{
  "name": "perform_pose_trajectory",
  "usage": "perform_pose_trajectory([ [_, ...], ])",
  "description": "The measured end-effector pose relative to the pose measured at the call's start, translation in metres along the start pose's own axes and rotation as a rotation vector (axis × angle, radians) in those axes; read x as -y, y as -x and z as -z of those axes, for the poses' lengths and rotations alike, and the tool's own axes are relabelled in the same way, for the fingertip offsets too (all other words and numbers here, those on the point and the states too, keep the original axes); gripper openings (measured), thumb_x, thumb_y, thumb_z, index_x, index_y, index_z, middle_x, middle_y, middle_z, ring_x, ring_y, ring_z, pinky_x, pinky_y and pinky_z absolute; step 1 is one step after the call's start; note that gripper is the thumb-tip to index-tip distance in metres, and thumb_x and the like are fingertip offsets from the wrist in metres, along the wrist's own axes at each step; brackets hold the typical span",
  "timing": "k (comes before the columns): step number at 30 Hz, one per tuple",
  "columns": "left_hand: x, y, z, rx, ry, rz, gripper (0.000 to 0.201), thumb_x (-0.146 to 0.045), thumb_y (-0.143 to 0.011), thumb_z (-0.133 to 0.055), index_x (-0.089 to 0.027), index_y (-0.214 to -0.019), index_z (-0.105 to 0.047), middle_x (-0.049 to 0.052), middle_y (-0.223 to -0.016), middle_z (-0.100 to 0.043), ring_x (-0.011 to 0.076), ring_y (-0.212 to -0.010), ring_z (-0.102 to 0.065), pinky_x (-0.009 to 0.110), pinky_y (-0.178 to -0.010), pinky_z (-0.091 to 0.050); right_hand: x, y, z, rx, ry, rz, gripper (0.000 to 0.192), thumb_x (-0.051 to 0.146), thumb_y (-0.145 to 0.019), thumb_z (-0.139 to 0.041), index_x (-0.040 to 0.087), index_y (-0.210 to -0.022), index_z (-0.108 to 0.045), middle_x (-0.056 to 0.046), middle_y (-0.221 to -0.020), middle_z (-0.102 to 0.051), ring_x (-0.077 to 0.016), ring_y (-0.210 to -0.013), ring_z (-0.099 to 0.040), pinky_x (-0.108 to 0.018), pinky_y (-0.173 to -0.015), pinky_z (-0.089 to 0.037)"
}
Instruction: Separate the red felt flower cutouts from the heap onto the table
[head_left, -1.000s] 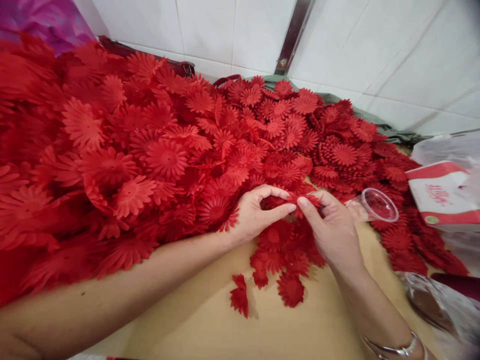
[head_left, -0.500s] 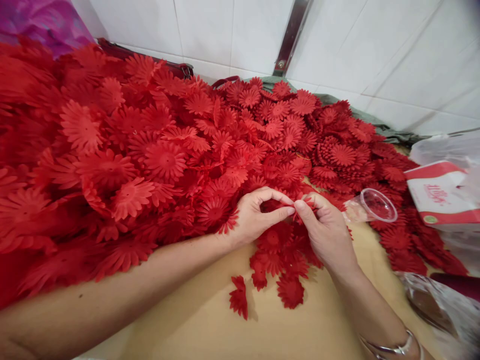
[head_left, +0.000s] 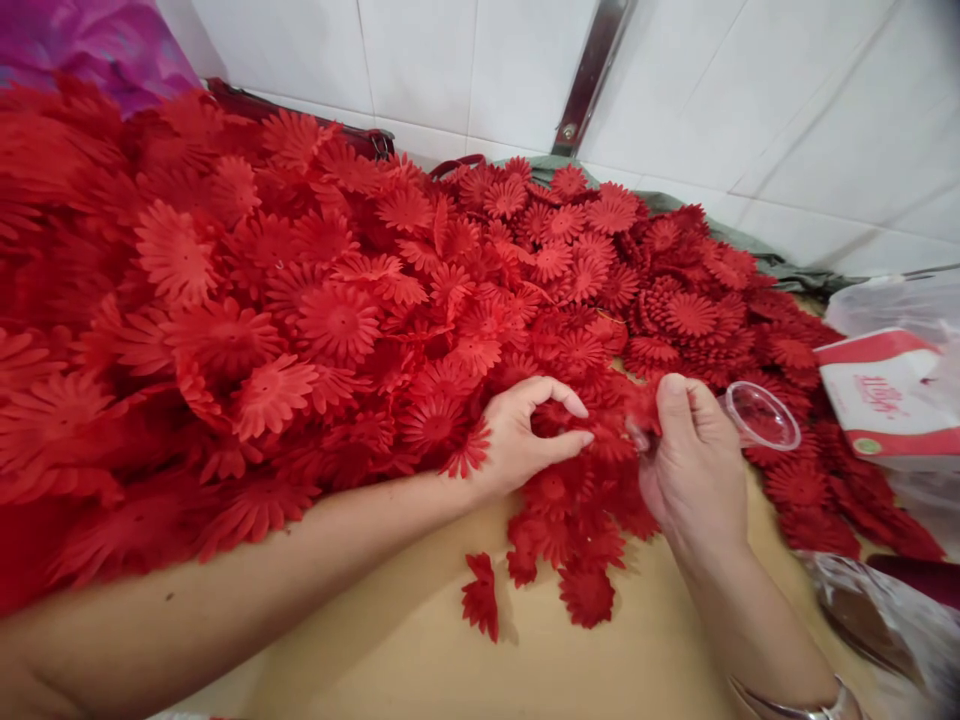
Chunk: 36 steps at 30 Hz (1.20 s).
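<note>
A huge heap of red fabric flower petals point(head_left: 337, 300) covers the left and middle of a tan table point(head_left: 420, 650). My left hand point(head_left: 525, 435) rests on the heap's near edge, thumb and forefinger pinching a stack of petals point(head_left: 559, 420). My right hand point(head_left: 694, 465) sits just to its right and holds one red petal piece point(head_left: 645, 405) between thumb and fingers, lifted a little off the pile. Loose petals point(head_left: 577, 560) lie below both hands.
A clear plastic cup point(head_left: 757, 415) lies on its side right of my right hand. A white and red packet point(head_left: 892, 395) in a plastic bag sits at the right edge. White tiled wall point(head_left: 712, 90) behind; a dark bag strap point(head_left: 300, 115) at the back.
My hands were pinched together over one petal stack; now they have come apart, with the right hand drawing a petal piece off to the right. The view shifted slightly.
</note>
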<state>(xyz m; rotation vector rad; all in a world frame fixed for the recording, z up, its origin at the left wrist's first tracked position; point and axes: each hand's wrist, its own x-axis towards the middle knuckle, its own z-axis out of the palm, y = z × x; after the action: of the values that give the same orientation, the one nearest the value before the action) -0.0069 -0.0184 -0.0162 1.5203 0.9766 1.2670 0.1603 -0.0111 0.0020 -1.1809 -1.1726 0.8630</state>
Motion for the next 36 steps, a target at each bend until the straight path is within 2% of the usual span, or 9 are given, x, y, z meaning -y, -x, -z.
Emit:
perform_pose_trajectory([
  [3,-0.003,0.002,0.001,0.062,-0.093,-0.083,0.026,-0.019,-0.076,-0.078,-0.017,-0.101,-0.070,0.005,-0.101,-0.069,0.0199,-0.097,-0.063,0.033,-0.093,-0.047,-0.002,-0.002,0.000,0.005,-0.023,-0.003,0.027,0.044,-0.088,-0.071,0.024,-0.084,-0.054,0.006,-0.068,-0.050,-0.0108,-0.057,-0.044,-0.025,-0.055,-0.037],
  [8,-0.006,0.001,0.001,-0.063,0.157,0.031,0.026,-0.024,-0.092,-0.060,-0.018,-0.116,-0.066,0.008,-0.112,-0.069,0.0173,-0.089,-0.066,0.031,-0.085,-0.052,-0.009,-0.002,0.003,0.005,0.093,0.130,0.019,0.036,-0.090,-0.069,0.024,-0.101,-0.060,0.002,-0.080,-0.063,-0.0134,-0.070,-0.059,-0.029,-0.072,-0.048],
  [11,-0.008,0.001,0.003,-0.135,0.211,0.003,0.021,-0.026,-0.097,-0.055,-0.019,-0.110,-0.069,0.007,-0.111,-0.071,0.0189,-0.099,-0.066,0.033,-0.095,-0.050,-0.005,0.001,0.002,0.002,0.164,0.199,0.016,0.035,-0.094,-0.064,0.024,-0.106,-0.062,-0.001,-0.091,-0.067,-0.0152,-0.077,-0.065,-0.032,-0.079,-0.052],
  [14,-0.009,0.001,0.003,-0.202,0.157,-0.076,0.018,-0.025,-0.097,-0.057,-0.020,-0.108,-0.071,0.007,-0.114,-0.071,0.0192,-0.108,-0.064,0.032,-0.101,-0.047,0.002,0.005,0.000,0.152,0.258,0.201,0.017,0.034,-0.094,-0.065,0.024,-0.108,-0.065,-0.004,-0.102,-0.071,-0.0186,-0.093,-0.068,-0.036,-0.090,-0.053],
  [17,-0.006,-0.001,0.003,-0.240,0.219,-0.048,0.023,-0.024,-0.093,-0.063,-0.019,-0.115,-0.066,0.005,-0.103,-0.072,0.0150,-0.090,-0.064,0.027,-0.084,-0.049,0.005,0.007,-0.001,0.259,0.313,0.199,0.021,0.033,-0.092,-0.066,0.025,-0.111,-0.067,-0.005,-0.112,-0.072,-0.0205,-0.105,-0.066,-0.039,-0.099,-0.051],
  [21,0.001,-0.006,0.002,-0.223,0.402,0.101,0.033,-0.026,-0.083,-0.075,-0.019,-0.113,-0.064,-0.006,-0.069,-0.061,0.0080,-0.059,-0.049,0.023,-0.062,-0.041,0.007,0.009,-0.001,0.179,0.333,0.244,0.021,0.035,-0.092,-0.066,0.025,-0.110,-0.067,-0.006,-0.109,-0.071,-0.0205,-0.102,-0.067,-0.038,-0.097,-0.051],
  [28,-0.003,-0.008,0.002,-0.247,0.460,0.200,0.040,-0.034,-0.067,-0.088,-0.018,-0.094,-0.064,-0.009,-0.060,-0.057,0.0049,-0.053,-0.045,0.021,-0.058,-0.036,0.016,0.014,0.002,0.135,0.357,0.299,0.026,0.043,-0.100,-0.051,0.024,-0.105,-0.069,-0.005,-0.093,-0.072,-0.0200,-0.087,-0.067,-0.037,-0.087,-0.053],
  [32,-0.008,-0.007,0.002,-0.214,0.440,0.204,0.038,-0.036,-0.066,-0.089,-0.016,-0.083,-0.062,-0.008,-0.061,-0.058,0.0054,-0.056,-0.048,0.020,-0.058,-0.037,0.007,0.012,0.000,0.244,0.280,0.247,0.028,0.039,-0.091,-0.068,0.026,-0.115,-0.065,-0.006,-0.115,-0.069,-0.0222,-0.111,-0.064,-0.040,-0.102,-0.048],
  [36,-0.009,-0.006,0.002,-0.167,0.456,0.218,0.037,-0.039,-0.069,-0.087,-0.016,-0.083,-0.063,-0.007,-0.060,-0.057,0.0055,-0.054,-0.046,0.020,-0.057,-0.036,-0.001,0.012,-0.004,0.379,0.236,0.183,0.012,0.034,-0.091,-0.069,0.025,-0.098,-0.068,-0.002,-0.100,-0.068,-0.0175,-0.098,-0.064,-0.033,-0.094,-0.049],
])
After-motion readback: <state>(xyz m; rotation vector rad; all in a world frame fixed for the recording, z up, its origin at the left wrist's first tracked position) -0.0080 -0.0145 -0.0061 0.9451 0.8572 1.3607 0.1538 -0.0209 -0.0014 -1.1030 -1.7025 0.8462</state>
